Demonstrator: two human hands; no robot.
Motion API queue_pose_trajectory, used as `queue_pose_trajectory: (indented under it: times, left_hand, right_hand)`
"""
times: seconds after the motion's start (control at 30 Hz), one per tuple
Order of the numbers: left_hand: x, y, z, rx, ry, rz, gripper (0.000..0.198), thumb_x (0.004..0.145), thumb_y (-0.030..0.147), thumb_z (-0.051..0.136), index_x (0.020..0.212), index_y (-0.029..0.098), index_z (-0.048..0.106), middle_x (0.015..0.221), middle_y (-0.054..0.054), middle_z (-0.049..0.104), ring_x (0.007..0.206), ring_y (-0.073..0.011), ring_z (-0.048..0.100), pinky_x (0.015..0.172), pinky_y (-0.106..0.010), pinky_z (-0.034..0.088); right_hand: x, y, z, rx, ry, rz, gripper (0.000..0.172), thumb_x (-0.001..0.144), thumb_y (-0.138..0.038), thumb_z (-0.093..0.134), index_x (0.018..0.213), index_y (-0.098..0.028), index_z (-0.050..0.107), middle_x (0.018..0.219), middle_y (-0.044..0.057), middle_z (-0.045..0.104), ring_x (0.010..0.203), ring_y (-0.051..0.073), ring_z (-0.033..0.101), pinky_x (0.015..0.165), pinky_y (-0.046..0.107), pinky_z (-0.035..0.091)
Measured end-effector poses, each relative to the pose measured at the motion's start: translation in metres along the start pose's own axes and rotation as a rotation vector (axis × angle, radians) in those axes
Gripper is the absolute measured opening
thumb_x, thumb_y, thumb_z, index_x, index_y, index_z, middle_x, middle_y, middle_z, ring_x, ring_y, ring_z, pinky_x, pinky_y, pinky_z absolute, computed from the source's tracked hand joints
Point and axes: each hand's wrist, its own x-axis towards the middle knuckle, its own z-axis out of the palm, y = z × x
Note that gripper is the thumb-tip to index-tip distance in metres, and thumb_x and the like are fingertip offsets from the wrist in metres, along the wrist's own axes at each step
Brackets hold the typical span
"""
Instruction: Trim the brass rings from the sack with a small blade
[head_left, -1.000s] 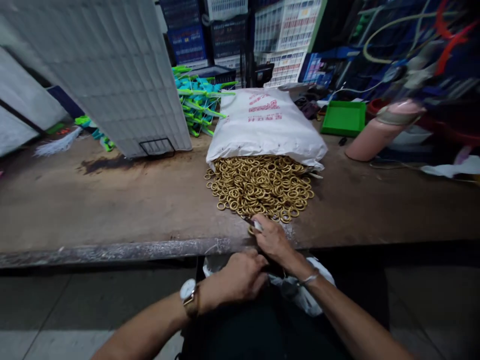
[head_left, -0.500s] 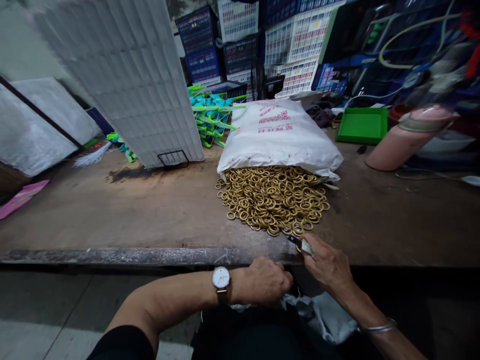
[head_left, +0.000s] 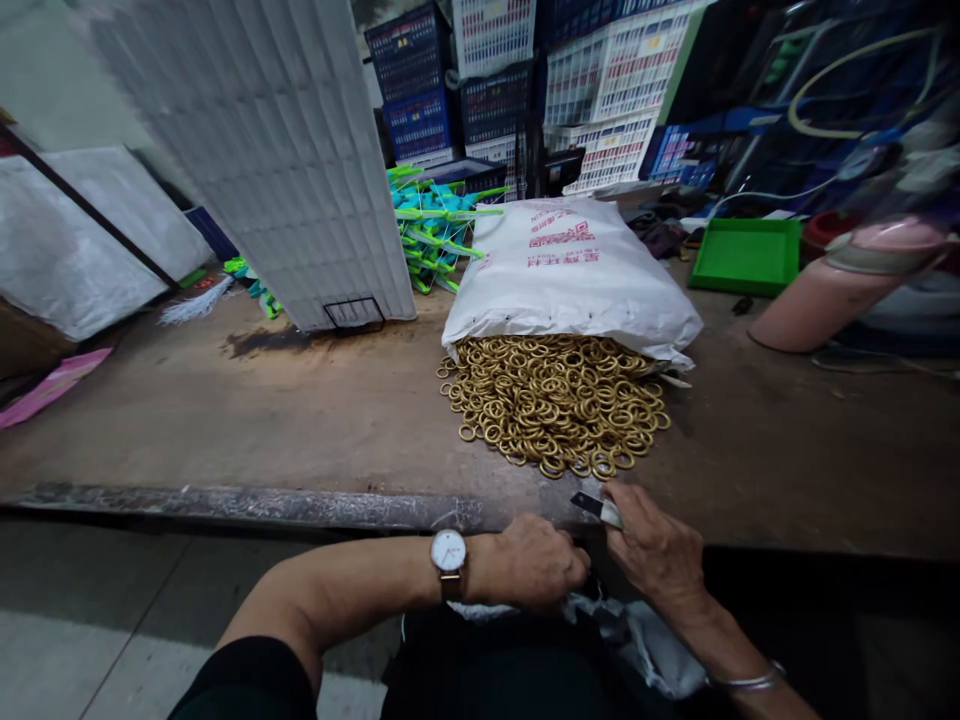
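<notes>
My right hand (head_left: 654, 545) is closed round the pale handle of a small knife (head_left: 589, 503), its dark blade pointing left over the table's front edge. Beside it, below that edge, my left hand (head_left: 541, 562) is curled closed. Whatever those fingers grip is hidden from me. Just beyond the blade lies a heap of gold-coloured rings (head_left: 555, 400), spilling from the mouth of a white sack (head_left: 574, 285) with red print. A crumpled greyish plastic piece (head_left: 660, 645) hangs at my lap under both hands.
A tall ribbed grey-white panel (head_left: 277, 170) stands left of the sack on the wooden table (head_left: 337, 420), with green and teal pieces (head_left: 435, 235) behind it. A green tray (head_left: 746, 257) and a pink bottle (head_left: 825, 300) are at the right. Stacked crates (head_left: 495, 100) fill the back.
My right hand and the knife have drawn slightly down, away from the rings. My left hand stays nearly where it was. The view has shifted a little.
</notes>
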Motion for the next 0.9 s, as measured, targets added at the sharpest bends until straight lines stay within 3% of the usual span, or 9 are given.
queue_pose_trajectory:
  times: [0.17, 0.53, 0.9]
  left_hand:
    - [0.0005, -0.0011, 0.0083, 0.027, 0.055, 0.014, 0.007, 0.074, 0.012, 0.049, 0.077, 0.012, 0.056, 0.061, -0.006, 0.061, 0.049, -0.0172, 0.056, 0.036, -0.026, 0.032]
    - [0.0004, -0.0014, 0.0053, -0.003, 0.020, 0.012, 0.009, 0.074, 0.011, 0.049, 0.078, 0.011, 0.058, 0.063, -0.006, 0.064, 0.049, -0.0171, 0.057, 0.035, -0.027, 0.031]
    - [-0.0010, -0.0023, 0.0077, -0.018, 0.058, 0.015, 0.010, 0.073, 0.011, 0.050, 0.077, 0.011, 0.059, 0.062, -0.006, 0.064, 0.047, -0.0170, 0.057, 0.033, -0.028, 0.029]
  right_hand:
    - [0.0007, -0.0010, -0.0012, -0.006, 0.014, -0.011, 0.019, 0.074, -0.012, 0.043, 0.086, -0.017, 0.057, 0.072, 0.002, 0.062, 0.054, 0.013, 0.054, 0.051, 0.023, 0.032]
    - [-0.0010, -0.0007, -0.0008, -0.017, -0.021, 0.002, 0.021, 0.072, -0.012, 0.043, 0.086, -0.017, 0.057, 0.072, 0.002, 0.061, 0.054, 0.013, 0.053, 0.050, 0.022, 0.032]
    - [-0.0019, 0.0002, 0.0008, 0.003, -0.020, -0.002, 0.022, 0.070, -0.011, 0.043, 0.087, -0.017, 0.057, 0.073, 0.002, 0.061, 0.055, 0.013, 0.054, 0.051, 0.022, 0.033]
